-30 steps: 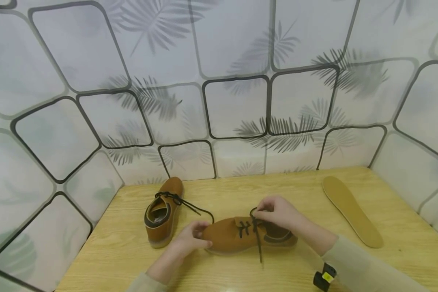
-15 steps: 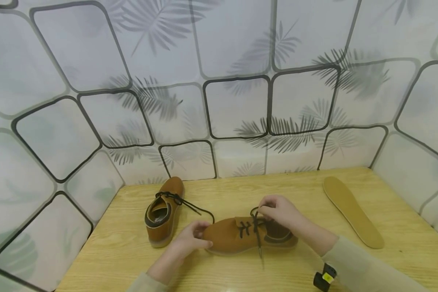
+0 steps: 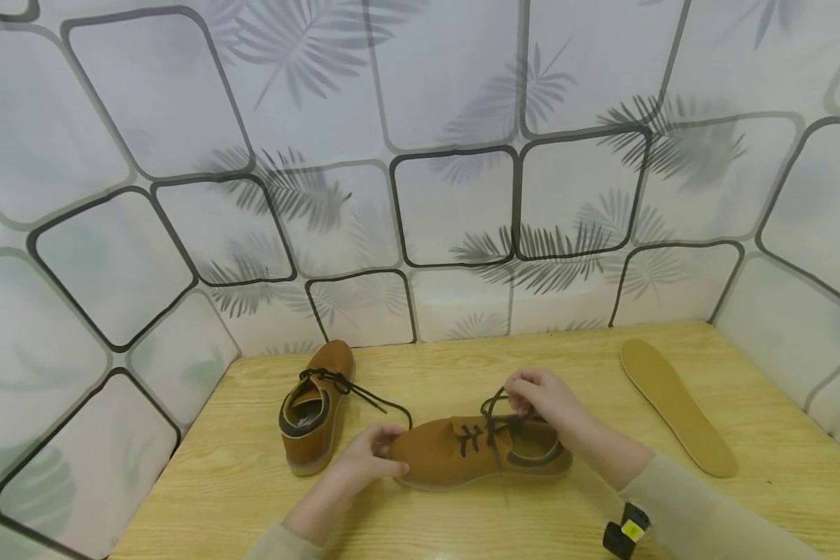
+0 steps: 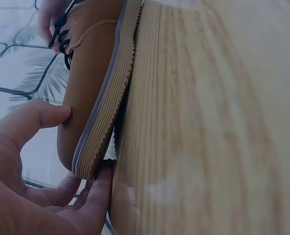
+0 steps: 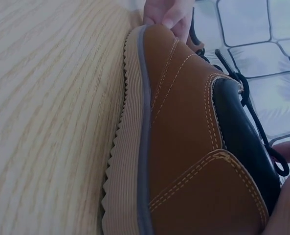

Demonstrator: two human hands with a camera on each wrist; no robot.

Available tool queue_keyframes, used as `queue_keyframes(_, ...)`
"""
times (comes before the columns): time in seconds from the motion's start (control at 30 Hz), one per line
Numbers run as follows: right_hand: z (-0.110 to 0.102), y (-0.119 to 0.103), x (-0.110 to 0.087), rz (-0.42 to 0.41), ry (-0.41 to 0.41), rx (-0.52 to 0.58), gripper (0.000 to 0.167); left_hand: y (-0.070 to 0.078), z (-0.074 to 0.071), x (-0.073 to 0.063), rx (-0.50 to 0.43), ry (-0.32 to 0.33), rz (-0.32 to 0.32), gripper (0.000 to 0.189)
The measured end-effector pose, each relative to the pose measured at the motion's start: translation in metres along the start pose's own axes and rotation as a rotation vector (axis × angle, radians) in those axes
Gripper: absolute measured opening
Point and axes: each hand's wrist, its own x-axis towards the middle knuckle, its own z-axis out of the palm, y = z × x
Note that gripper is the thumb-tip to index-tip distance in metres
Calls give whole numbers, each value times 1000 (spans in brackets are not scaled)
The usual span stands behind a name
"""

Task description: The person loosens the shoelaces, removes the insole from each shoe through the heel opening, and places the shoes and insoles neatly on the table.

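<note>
In the head view a brown lace-up shoe [image 3: 434, 455] lies sole down on the wooden table, toe to the left. My left hand [image 3: 364, 460] grips its toe; the left wrist view shows the thumb [image 4: 54, 116] on the upper and fingertips under the front of the ridged sole. Above the shoe opening, my right hand [image 3: 549, 398] pinches the black shoelace [image 3: 491, 411] and draws it up from the top eyelets. The lace forms a loop beside the tongue. In the right wrist view, the lace [image 5: 256, 120] runs past the dark collar toward the right fingers.
A matching brown shoe [image 3: 306, 451] stands at the left, its lace tied and trailing toward the held shoe. A tan insole [image 3: 675, 408] lies at the right of the wooden table [image 3: 448, 529]. A patterned curtain-like backdrop [image 3: 455, 206] encloses the back and sides.
My right hand has moved slightly up and right, pulling the lace with it. The lace end hanging over the shoe's near side now looks blurred and thin. My left hand stays on the toe.
</note>
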Motion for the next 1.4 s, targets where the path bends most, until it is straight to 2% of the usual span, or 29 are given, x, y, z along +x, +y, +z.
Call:
queue_keyframes(0.3,-3,-1,-1,46,91,137,21,-1,-1,0,0,-2,-1,62)
queue_keyframes(0.53,-4,1,0,68,125,172,31,-2,-1,0,-8,-6,0,63)
queue_keyframes(0.7,-2,1,0,66,132,185,25,-2,-1,0,-5,-5,2,63)
queue_keyframes(0.83,-3,1,1,65,128,170,17,-2,-1,0,-11,-11,4,63)
queue_keyframes(1.17,-13,-1,4,81,32,97,26,-3,-2,0,-17,-14,9,63)
queue_keyframes(1.4,-21,4,4,85,25,-1,27,-3,-2,0,-16,-21,9,63)
